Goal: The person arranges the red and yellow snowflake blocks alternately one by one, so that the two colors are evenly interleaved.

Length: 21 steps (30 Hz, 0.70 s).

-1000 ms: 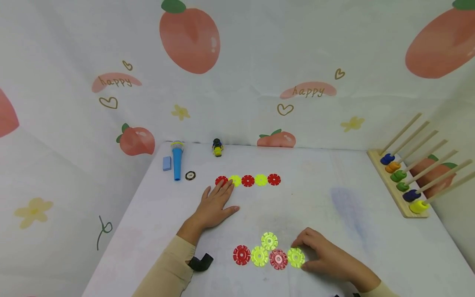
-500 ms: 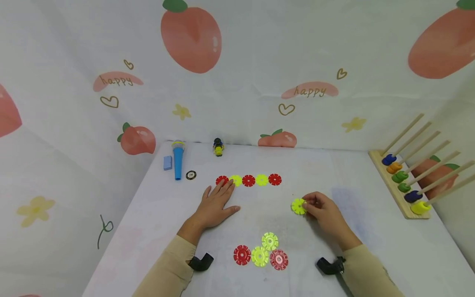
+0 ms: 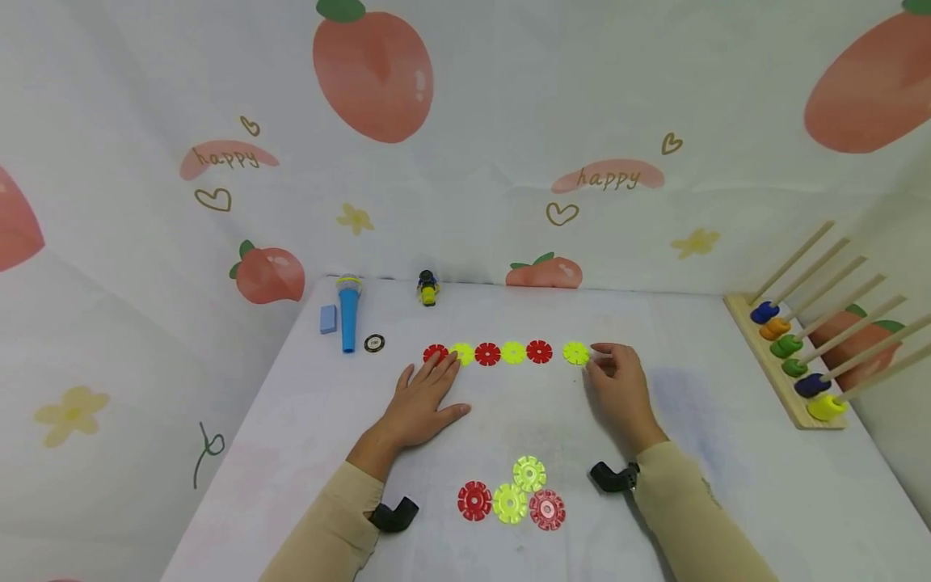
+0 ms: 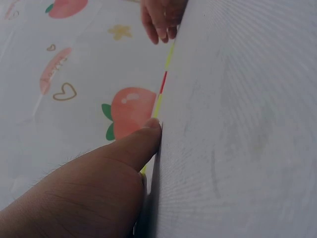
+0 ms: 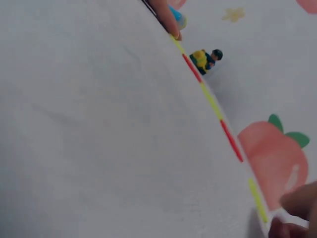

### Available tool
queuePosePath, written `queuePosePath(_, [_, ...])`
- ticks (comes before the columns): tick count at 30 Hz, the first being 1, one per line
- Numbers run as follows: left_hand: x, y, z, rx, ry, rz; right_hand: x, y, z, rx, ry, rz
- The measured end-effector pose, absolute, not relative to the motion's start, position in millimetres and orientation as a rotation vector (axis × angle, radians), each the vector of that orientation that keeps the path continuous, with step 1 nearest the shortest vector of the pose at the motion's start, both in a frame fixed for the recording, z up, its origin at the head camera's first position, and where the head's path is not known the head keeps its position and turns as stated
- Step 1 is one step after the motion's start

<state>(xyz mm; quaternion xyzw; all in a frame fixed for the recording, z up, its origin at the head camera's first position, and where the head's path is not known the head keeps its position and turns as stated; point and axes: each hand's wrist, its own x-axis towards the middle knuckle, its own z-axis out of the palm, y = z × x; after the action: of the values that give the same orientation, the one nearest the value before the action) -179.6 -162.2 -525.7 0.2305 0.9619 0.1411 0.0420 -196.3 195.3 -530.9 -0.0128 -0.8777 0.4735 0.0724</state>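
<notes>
Several toy snowflake discs, red and yellow-green in turn, lie in a row across the table; a red disc (image 3: 488,354) is at its middle. My left hand (image 3: 414,411) rests flat, its fingertips on the red disc (image 3: 434,352) and yellow-green disc (image 3: 463,353) at the left end. With curled thumb and fingers, my right hand (image 3: 621,392) holds the right rim of a yellow-green disc (image 3: 577,353), which has a small gap from the row's right-hand red disc (image 3: 540,352). In the right wrist view, fingertips (image 5: 297,202) are at the near end of that disc.
Nearer me lie a red disc (image 3: 475,500), two yellow-green discs (image 3: 510,503) and a pinkish-red disc (image 3: 547,509). A blue toy microphone (image 3: 349,319), light-blue block (image 3: 328,319), round chip (image 3: 374,343) and toy figure (image 3: 427,288) are behind. A pegged bead rack (image 3: 789,368) stands right.
My right hand has taken the yellow-green disc from the near group and carried it away from me to the row's right end. My left hand has stayed in place.
</notes>
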Motion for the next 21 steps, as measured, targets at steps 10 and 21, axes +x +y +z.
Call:
queuePosePath(10, [-179,-161,-526,0.714,2.951,0.427,-182,187,-536,0.373,-2.932,0.651])
queuePosePath(21, [-178,-162,-522,0.708,2.932,0.445,-181,184,-533,0.389,-3.007,0.611])
